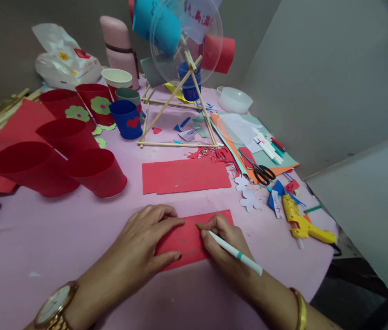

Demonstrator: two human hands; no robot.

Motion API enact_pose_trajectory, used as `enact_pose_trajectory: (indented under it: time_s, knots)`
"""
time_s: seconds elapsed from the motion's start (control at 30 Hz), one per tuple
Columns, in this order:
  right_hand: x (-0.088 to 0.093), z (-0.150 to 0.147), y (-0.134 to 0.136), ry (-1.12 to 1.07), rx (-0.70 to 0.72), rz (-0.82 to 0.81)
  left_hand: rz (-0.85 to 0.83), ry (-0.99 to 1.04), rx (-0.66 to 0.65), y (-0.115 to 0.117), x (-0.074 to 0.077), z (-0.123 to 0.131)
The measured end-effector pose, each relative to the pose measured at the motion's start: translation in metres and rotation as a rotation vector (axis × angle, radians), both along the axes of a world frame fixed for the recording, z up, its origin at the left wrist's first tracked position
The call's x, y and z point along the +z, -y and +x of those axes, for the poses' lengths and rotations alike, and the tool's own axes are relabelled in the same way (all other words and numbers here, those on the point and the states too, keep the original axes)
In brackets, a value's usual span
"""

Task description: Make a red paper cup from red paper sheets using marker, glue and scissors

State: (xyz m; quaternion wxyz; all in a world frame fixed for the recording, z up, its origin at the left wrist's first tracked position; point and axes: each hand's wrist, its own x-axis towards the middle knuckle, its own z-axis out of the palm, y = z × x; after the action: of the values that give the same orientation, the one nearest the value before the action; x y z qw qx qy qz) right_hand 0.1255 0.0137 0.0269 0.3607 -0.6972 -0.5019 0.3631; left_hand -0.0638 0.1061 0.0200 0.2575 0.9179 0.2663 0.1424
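Observation:
A red paper rectangle (189, 238) lies in front of me on the pink tabletop, with a faint curved outline drawn on it. My left hand (152, 238) rests over its left end, fingers stretched out and spread, pressing the paper flat. In my right hand (223, 238) is a white marker with a teal band (237, 253), gripped between thumb and fingers. The marker's green tip points at the upper middle of the paper. Just beyond lie further red paper strips (185, 176), overlapping each other.
Red paper cups (94, 172) and a blue cup (127, 120) stand at left. A stick frame (180, 144) carries a clear wheel with paper cups. Scissors (263, 174), white flower cutouts (249, 200), several markers (268, 149) and a yellow glue gun (302, 222) lie at right.

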Motion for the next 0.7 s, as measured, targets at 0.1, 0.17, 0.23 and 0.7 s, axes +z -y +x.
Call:
enact_pose_trajectory:
  time_s: [0.1,0.17,0.23,0.7]
  knots:
    - [-0.0008,-0.0008,-0.0007,-0.014,-0.007,-0.001,0.001,0.001,0.000,-0.0004,-0.0006,-0.0001]
    - [-0.0013,-0.0012,-0.0012,-0.015,-0.008,0.001,-0.003,-0.002,0.001,-0.0005,-0.0007,0.0004]
    - [-0.0013,-0.0013,-0.0020,-0.007,-0.009,0.002,-0.006,0.001,0.004,-0.0005,-0.0005,0.0009]
    - [-0.0046,0.0006,-0.0035,-0.003,-0.011,0.044,-0.003,0.009,0.006,0.0000,-0.0006,0.0010]
